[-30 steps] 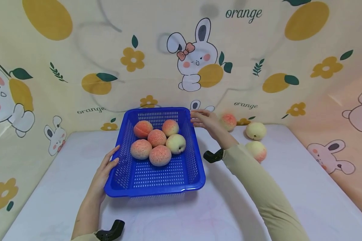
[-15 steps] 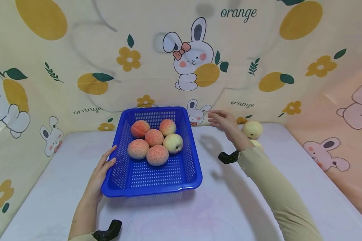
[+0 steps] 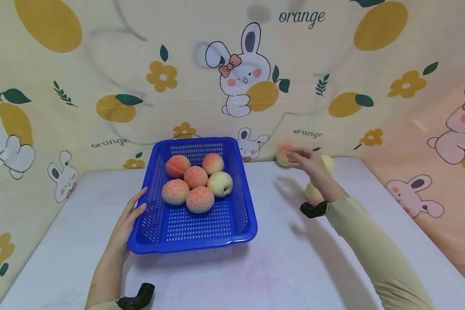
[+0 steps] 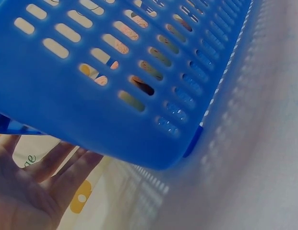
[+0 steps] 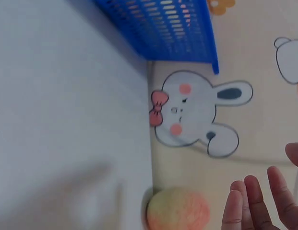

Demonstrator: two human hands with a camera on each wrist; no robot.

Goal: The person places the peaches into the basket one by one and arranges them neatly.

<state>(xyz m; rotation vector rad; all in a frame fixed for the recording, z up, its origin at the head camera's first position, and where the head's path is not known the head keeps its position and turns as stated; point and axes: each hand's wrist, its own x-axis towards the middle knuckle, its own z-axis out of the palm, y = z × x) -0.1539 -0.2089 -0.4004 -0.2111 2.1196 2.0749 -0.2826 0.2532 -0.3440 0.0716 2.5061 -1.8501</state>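
A blue plastic basket [image 3: 166, 247] holds several peaches [image 3: 199, 199], most blushed pink and one paler [image 3: 220, 184]. My left hand [image 3: 120, 232] rests at its left rim, fingertips right at the edge; in the left wrist view the left fingers [image 4: 79, 175] lie extended under the rim. My right hand [image 3: 311, 165] is raised over the right of the table, fingers spread and holding nothing. Just beyond its fingertips is a pink peach [image 3: 283, 155], at lower middle in the right wrist view. Two pale peaches, one at the back [image 3: 328, 162] and one nearer [image 3: 313, 193], are partly hidden by my right arm.
The white table [image 3: 275, 262] ends at a cream cloth backdrop [image 3: 201, 26] printed with rabbits, flowers and oranges. Black curved pieces [image 3: 314, 209] sit at both wrists.
My right hand has moved away from the basket's right rim, rightward to the pink peach, which it hid midway. My left hand stays at the left rim; the view has shifted slightly.
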